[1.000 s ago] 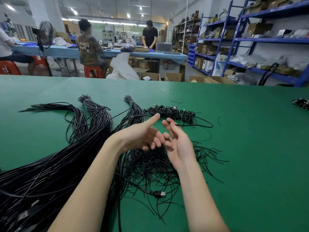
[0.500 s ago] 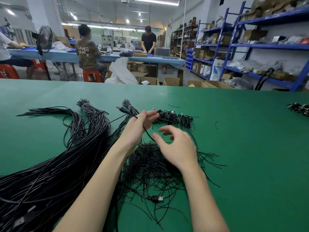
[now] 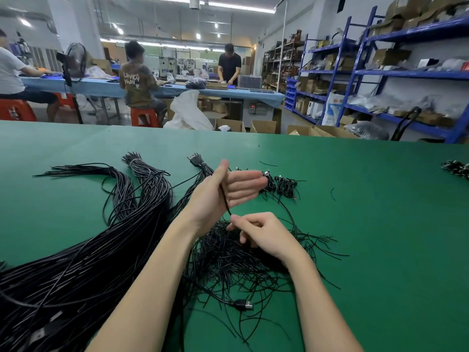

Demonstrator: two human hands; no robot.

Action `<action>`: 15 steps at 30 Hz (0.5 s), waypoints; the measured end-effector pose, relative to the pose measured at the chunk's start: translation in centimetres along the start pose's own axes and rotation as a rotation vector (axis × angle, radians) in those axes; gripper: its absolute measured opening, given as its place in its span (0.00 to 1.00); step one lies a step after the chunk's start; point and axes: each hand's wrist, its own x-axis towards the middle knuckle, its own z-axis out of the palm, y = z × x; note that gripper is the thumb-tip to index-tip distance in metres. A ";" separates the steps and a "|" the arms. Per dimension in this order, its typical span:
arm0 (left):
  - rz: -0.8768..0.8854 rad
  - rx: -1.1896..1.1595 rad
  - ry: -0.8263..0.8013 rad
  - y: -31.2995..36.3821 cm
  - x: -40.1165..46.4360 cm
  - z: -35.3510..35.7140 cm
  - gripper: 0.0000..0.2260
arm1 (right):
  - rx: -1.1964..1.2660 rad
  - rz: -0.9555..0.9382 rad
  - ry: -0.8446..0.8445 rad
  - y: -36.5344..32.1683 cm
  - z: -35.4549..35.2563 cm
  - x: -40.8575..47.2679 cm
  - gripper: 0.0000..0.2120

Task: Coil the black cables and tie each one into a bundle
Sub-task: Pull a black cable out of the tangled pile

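While left hand [image 3: 223, 191] lies flat, cable [image 3: 224, 200] crosses palm, right hand [image 3: 264, 233] pinching.

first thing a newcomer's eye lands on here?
Most likely the two bare hands mid-table: the left hand held up with fingers straight and a single black cable running across its palm, the right hand just below, pinching that cable. Next, the thick mass of loose black cables fanning across the left of the green table, and the tangle of thin ties beneath the hands.
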 end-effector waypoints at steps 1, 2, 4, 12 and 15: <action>-0.031 0.018 -0.048 0.3 -0.3 0.0 0.32 | -0.062 0.018 0.010 -0.3 -0.4 0.4 0.17; -0.067 0.056 -0.095 0.5 -0.7 -0.1 0.33 | -0.144 0.007 0.015 -0.6 -1.1 1.1 0.15; -0.157 0.168 -0.165 0.8 -0.9 -0.4 0.36 | -0.328 -0.010 -0.028 -1.8 -2.7 2.6 0.14; -0.320 0.621 -0.205 -0.5 -0.5 -0.1 0.34 | -0.751 0.020 -0.157 -10.7 -7.1 6.1 0.06; -0.210 0.570 -0.100 -0.1 -0.5 -0.1 0.27 | -0.689 -0.048 -0.053 -12.0 -6.9 5.7 0.06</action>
